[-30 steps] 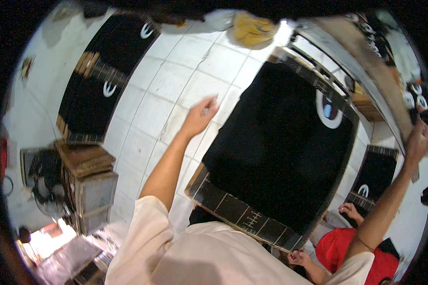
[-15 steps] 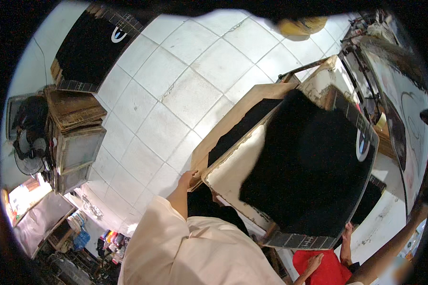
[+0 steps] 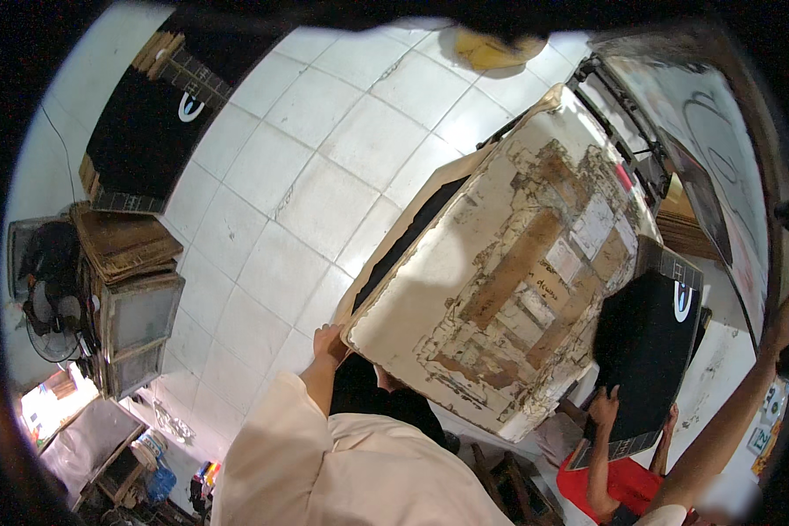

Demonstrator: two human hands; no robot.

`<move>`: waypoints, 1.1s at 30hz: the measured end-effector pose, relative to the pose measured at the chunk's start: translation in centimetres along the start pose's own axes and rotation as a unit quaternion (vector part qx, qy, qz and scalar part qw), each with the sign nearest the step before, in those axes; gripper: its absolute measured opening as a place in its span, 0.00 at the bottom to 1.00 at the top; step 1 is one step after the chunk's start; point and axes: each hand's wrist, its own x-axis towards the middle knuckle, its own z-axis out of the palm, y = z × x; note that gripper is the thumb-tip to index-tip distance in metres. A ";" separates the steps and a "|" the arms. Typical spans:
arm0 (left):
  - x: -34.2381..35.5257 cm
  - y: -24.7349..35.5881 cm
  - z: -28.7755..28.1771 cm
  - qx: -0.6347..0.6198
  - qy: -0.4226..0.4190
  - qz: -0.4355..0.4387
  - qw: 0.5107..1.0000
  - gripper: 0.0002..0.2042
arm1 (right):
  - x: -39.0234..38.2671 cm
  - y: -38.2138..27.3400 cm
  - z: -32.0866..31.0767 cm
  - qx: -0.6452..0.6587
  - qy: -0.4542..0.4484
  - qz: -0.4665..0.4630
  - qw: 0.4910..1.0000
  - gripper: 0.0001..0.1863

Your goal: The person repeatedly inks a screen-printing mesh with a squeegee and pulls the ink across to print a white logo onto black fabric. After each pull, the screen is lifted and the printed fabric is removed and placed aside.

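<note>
My left hand is closed over the near left corner of a worn cream-coloured board, which has peeling brown tape and paper patches on top. Under the board's left edge shows a black sheet. My right forearm stretches up the right rim to my right hand, whose fingers are lost in the dark edge of the picture. At the board's right end, a person in a red top grips a black panel with a patterned grey border and a white-and-blue oval. That person's hand lies on its near part.
A similar black panel lies at the far left. Below it stand stacked wooden frames and a fan. A yellow bundle sits on the tiled floor. A marked whitish panel is at the right.
The black panel has moved off the board toward the right and near side with the person in red, baring the patched surface. My left hand has stayed at the board's corner.
</note>
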 end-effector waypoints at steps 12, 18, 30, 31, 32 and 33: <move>-9.7 4.8 -40.2 0.032 0.442 -0.035 0.896 0.23 | -0.4 -6.8 2.5 -0.032 0.067 0.098 0.992 0.30; -31.6 -6.1 -58.5 -0.111 0.490 0.023 0.864 0.23 | -2.2 -11.1 1.3 -0.017 0.047 0.116 0.992 0.32; -22.5 -6.0 -40.0 -0.343 0.390 0.148 0.842 0.18 | -3.2 -12.3 1.7 -0.003 0.149 0.092 0.985 0.26; -19.9 -4.4 -36.3 -0.300 0.397 0.162 0.852 0.18 | -3.5 -12.8 1.4 -0.003 0.127 0.109 0.986 0.25; -17.4 -2.7 -33.0 -0.382 0.342 0.133 0.848 0.19 | -3.5 -13.3 1.1 -0.005 0.124 0.107 0.986 0.24; -15.0 -0.7 -29.9 -0.440 0.295 0.129 0.838 0.19 | -3.6 -13.7 0.8 -0.004 0.122 0.105 0.987 0.24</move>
